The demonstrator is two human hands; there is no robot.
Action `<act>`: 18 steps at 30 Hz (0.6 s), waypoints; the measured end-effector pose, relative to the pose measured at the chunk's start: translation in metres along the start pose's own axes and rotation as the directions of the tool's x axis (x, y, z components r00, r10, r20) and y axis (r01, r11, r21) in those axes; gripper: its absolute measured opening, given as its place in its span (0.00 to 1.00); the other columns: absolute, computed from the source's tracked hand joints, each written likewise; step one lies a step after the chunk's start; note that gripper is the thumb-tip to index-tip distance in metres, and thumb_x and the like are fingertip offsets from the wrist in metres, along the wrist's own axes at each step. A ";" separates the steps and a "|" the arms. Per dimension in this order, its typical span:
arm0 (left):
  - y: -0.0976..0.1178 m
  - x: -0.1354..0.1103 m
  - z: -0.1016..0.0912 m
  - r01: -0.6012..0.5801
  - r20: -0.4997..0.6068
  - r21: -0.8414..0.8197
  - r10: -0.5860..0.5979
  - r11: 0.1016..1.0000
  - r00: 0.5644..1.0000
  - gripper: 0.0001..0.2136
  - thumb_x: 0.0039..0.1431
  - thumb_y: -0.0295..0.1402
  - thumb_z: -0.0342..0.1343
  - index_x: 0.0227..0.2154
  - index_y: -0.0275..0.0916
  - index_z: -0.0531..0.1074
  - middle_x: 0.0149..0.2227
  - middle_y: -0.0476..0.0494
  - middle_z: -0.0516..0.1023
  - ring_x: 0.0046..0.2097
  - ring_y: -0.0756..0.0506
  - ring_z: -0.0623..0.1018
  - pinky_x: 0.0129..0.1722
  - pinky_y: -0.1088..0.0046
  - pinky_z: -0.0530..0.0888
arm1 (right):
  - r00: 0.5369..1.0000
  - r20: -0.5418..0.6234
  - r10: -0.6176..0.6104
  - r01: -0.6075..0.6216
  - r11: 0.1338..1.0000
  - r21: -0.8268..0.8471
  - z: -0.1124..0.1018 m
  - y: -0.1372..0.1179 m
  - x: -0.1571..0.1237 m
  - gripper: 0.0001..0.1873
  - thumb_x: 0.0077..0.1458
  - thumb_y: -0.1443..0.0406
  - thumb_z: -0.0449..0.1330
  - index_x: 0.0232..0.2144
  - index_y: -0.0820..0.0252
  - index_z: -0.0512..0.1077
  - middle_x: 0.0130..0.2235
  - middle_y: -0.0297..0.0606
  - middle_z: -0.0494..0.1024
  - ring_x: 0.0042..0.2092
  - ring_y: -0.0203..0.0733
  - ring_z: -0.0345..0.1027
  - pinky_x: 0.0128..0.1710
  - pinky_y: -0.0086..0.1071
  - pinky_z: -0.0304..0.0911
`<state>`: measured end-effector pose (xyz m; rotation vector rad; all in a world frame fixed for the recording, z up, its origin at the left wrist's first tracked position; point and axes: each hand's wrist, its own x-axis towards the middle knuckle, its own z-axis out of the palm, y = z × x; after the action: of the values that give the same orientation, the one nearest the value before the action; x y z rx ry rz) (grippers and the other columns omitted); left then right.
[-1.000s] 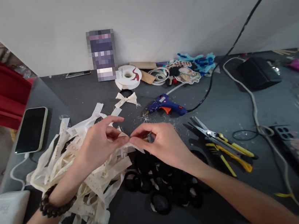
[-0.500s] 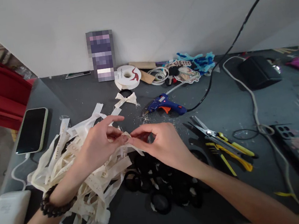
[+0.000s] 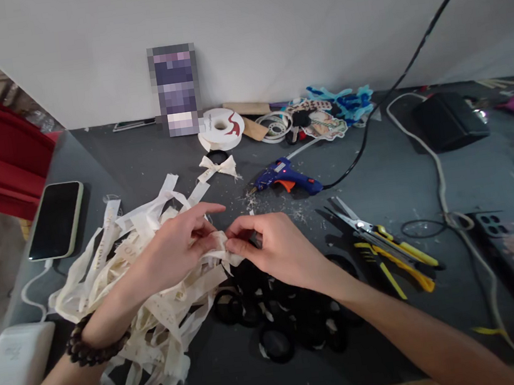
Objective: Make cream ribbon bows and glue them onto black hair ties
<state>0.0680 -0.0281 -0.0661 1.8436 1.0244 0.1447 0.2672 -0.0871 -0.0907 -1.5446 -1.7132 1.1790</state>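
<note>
Grey table point(image 3: 138, 151) under ribbons point(image 3: 160, 314), black bands point(image 3: 302, 318), glue gun point(image 3: 278, 174)

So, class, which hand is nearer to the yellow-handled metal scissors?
Right. The right hand is left of the yellow-handled metal scissors; the left hand is farther left, over the pile of cream fabric ribbons.

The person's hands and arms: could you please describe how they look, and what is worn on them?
Both the left hand and the right hand are without gloves, and no sleeve shows on either forearm. A bracelet of dark, round beads circles the left wrist; nothing is visible on the right wrist.
</note>
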 end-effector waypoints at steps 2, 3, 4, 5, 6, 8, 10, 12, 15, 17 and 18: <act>-0.001 -0.001 0.003 0.001 -0.012 0.045 0.000 0.999 1.000 0.22 0.68 0.33 0.52 0.63 0.40 0.65 0.37 0.46 0.83 0.39 0.44 0.80 0.40 0.68 0.72 | 1.000 0.023 0.008 -0.008 1.000 -0.005 0.001 0.000 0.000 0.04 0.61 0.65 0.63 0.34 0.57 0.78 0.33 0.32 0.84 0.34 0.39 0.75 0.35 0.32 0.62; -0.001 -0.002 0.004 0.002 -0.026 0.079 0.000 0.997 1.000 0.23 0.68 0.32 0.53 0.64 0.41 0.64 0.38 0.45 0.83 0.40 0.43 0.81 0.41 0.68 0.72 | 1.000 0.028 0.010 -0.010 1.000 0.000 0.002 0.001 0.000 0.04 0.61 0.65 0.63 0.34 0.57 0.78 0.33 0.32 0.84 0.34 0.39 0.75 0.36 0.32 0.62; -0.001 -0.003 0.005 0.005 -0.046 0.111 0.000 0.994 0.999 0.23 0.68 0.32 0.53 0.65 0.41 0.64 0.39 0.45 0.83 0.41 0.43 0.81 0.41 0.68 0.72 | 1.000 0.029 0.012 -0.012 1.000 0.010 0.002 0.001 0.000 0.04 0.61 0.65 0.63 0.34 0.57 0.78 0.33 0.32 0.84 0.34 0.39 0.75 0.36 0.32 0.62; 0.000 -0.004 0.006 0.012 -0.071 0.128 -0.003 0.992 0.997 0.23 0.68 0.32 0.53 0.65 0.42 0.63 0.40 0.44 0.83 0.42 0.42 0.82 0.42 0.67 0.72 | 1.000 0.021 0.014 -0.015 1.000 0.022 0.003 0.002 0.000 0.05 0.61 0.64 0.63 0.34 0.57 0.78 0.33 0.32 0.84 0.34 0.39 0.75 0.36 0.32 0.63; 0.001 -0.005 0.006 0.021 -0.099 0.125 -0.009 0.992 0.995 0.23 0.69 0.33 0.52 0.66 0.42 0.63 0.41 0.43 0.84 0.43 0.42 0.82 0.42 0.67 0.73 | 1.000 0.005 0.019 -0.019 0.999 0.030 0.003 0.002 0.000 0.05 0.61 0.64 0.63 0.34 0.56 0.78 0.33 0.33 0.83 0.34 0.40 0.75 0.36 0.32 0.63; 0.005 -0.006 0.005 0.041 -0.154 0.056 -0.032 0.998 0.988 0.23 0.70 0.35 0.51 0.66 0.42 0.63 0.44 0.41 0.84 0.44 0.42 0.83 0.42 0.67 0.74 | 0.998 -0.046 0.031 -0.029 0.999 0.029 0.004 0.002 0.000 0.05 0.61 0.63 0.63 0.34 0.56 0.79 0.32 0.33 0.83 0.34 0.40 0.76 0.36 0.32 0.64; 0.008 -0.006 0.005 0.053 -0.192 -0.074 -0.066 0.996 0.979 0.24 0.71 0.39 0.51 0.67 0.41 0.60 0.48 0.39 0.83 0.45 0.42 0.83 0.41 0.67 0.76 | 0.994 -0.105 0.041 -0.038 0.999 0.030 0.003 0.002 0.001 0.05 0.60 0.62 0.64 0.33 0.55 0.79 0.32 0.33 0.83 0.34 0.41 0.76 0.36 0.33 0.64; 0.009 -0.006 0.007 0.050 -0.192 -0.181 -0.085 0.982 0.978 0.29 0.68 0.43 0.57 0.67 0.41 0.59 0.50 0.38 0.82 0.46 0.42 0.83 0.43 0.67 0.78 | 0.991 -0.130 0.041 -0.033 0.998 0.062 0.001 0.002 0.001 0.06 0.60 0.60 0.65 0.33 0.55 0.79 0.32 0.33 0.83 0.34 0.41 0.76 0.37 0.33 0.65; 0.009 -0.004 0.011 0.057 -0.173 -0.229 -0.099 0.972 0.980 0.31 0.61 0.42 0.65 0.64 0.42 0.63 0.44 0.42 0.83 0.43 0.42 0.83 0.42 0.67 0.78 | 0.991 -0.123 0.054 -0.036 0.989 0.142 -0.001 0.002 0.000 0.07 0.61 0.59 0.64 0.34 0.55 0.80 0.33 0.33 0.83 0.35 0.40 0.75 0.37 0.33 0.65; 0.008 -0.003 0.014 0.085 -0.153 -0.263 -0.128 0.961 0.980 0.28 0.60 0.39 0.66 0.62 0.42 0.67 0.37 0.46 0.82 0.38 0.44 0.82 0.38 0.69 0.77 | 0.989 -0.133 0.070 -0.045 0.983 0.180 -0.001 0.003 0.000 0.07 0.60 0.60 0.64 0.34 0.56 0.79 0.33 0.33 0.82 0.35 0.39 0.74 0.37 0.33 0.65; 0.007 -0.002 0.015 0.103 -0.131 -0.305 -0.149 0.947 0.980 0.28 0.59 0.38 0.66 0.61 0.42 0.67 0.35 0.47 0.82 0.36 0.45 0.81 0.35 0.70 0.76 | 0.988 -0.130 0.079 -0.052 0.977 0.205 -0.001 0.004 0.000 0.06 0.59 0.60 0.64 0.33 0.56 0.78 0.32 0.33 0.81 0.35 0.39 0.73 0.37 0.33 0.64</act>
<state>0.0780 -0.0409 -0.0673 1.5072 1.1561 0.3491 0.2697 -0.0867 -0.0941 -1.5304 -1.4184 1.2089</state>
